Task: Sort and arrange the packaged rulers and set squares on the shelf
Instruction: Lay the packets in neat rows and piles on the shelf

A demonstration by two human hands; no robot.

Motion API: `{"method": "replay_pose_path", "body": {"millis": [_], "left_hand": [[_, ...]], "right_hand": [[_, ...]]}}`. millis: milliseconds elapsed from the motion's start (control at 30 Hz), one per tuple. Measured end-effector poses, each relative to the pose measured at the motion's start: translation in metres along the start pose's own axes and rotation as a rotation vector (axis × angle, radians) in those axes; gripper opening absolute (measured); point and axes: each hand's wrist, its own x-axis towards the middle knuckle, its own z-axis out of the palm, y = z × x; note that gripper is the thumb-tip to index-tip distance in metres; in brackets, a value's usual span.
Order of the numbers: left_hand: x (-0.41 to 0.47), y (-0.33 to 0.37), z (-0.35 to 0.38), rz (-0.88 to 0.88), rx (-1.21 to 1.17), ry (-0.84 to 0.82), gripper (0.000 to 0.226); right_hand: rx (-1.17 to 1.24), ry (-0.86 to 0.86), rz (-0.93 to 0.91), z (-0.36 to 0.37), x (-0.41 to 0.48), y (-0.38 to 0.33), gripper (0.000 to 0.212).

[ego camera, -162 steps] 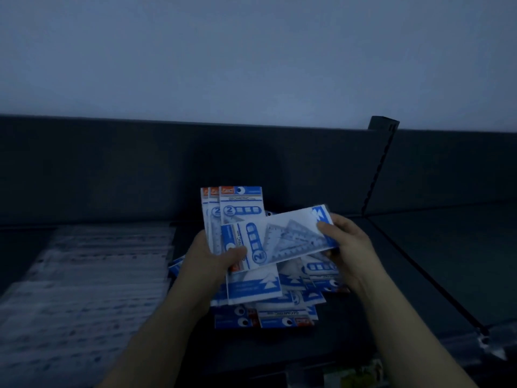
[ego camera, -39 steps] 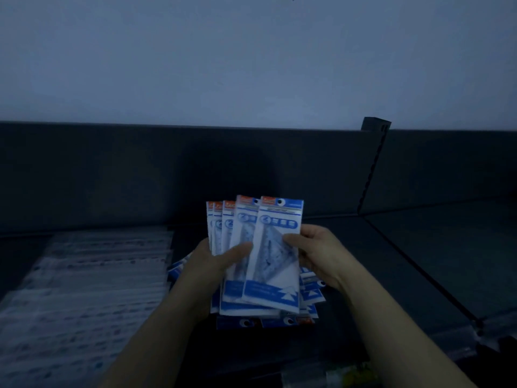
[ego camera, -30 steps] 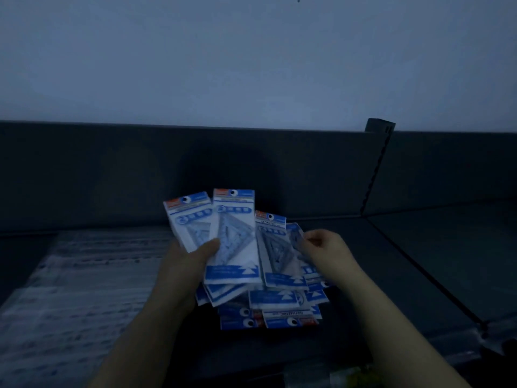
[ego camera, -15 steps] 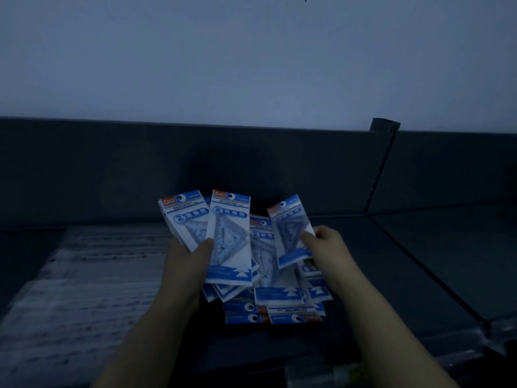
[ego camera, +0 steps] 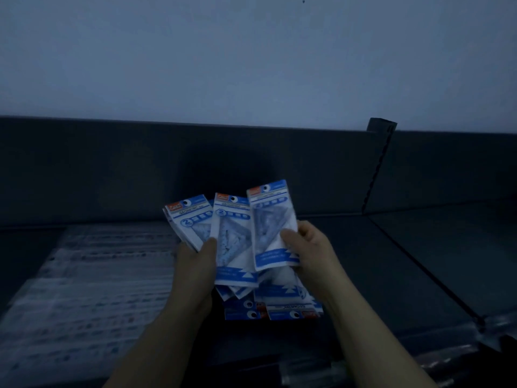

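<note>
A blue-and-white set-square pack [ego camera: 272, 228] stands upright in the right hand [ego camera: 310, 253], with the thumb across its front near the right edge and the fingers curled behind. Just left of it and overlapping it, a fan of the same packs [ego camera: 223, 239] is gripped by the left hand [ego camera: 195, 264], thumb pressed on the front, fingers hidden behind. Both forearms reach up from the bottom edge, hands raised above the dark shelf [ego camera: 419, 261]. Beneath the hands lies a loose pile of more packs [ego camera: 279, 306]. Left of the left hand, clear-wrapped rulers [ego camera: 92, 281] lie flat in rows.

bare left hand [ego camera: 193, 266]; bare right hand [ego camera: 311, 252]
</note>
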Motion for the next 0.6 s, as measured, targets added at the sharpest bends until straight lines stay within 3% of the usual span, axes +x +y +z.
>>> {"method": "replay_pose_path", "body": {"millis": [67, 133, 233, 333, 400, 467, 600], "left_hand": [[-0.003, -0.001, 0.004, -0.005, -0.007, -0.059, 0.051], [-0.006, 0.0, 0.005, 0.043, 0.039, -0.095, 0.061], [-0.007, 0.008, 0.0, 0.075, 0.039, -0.083, 0.052], [0.0, 0.014, -0.013, 0.078, 0.012, -0.02, 0.053], [0.004, 0.017, -0.023, 0.085, -0.002, 0.034, 0.059], [0.006, 0.02, -0.029, 0.101, -0.018, 0.059, 0.061], [0.006, 0.02, -0.033, 0.112, 0.016, 0.068, 0.061]], "right_hand": [[-0.192, -0.051, -0.04, 0.009, -0.002, 0.005, 0.028], [-0.331, -0.064, -0.064, 0.012, -0.003, 0.007, 0.028], [-0.437, -0.055, -0.01, 0.006, 0.0, 0.007, 0.03], [-0.828, 0.103, 0.036, -0.004, 0.005, 0.013, 0.06], [-1.038, 0.122, 0.063, -0.001, 0.004, 0.016, 0.069], [-1.081, 0.094, 0.105, 0.004, 0.005, 0.016, 0.058], [-0.845, 0.051, 0.184, 0.003, 0.013, 0.015, 0.037]]}}
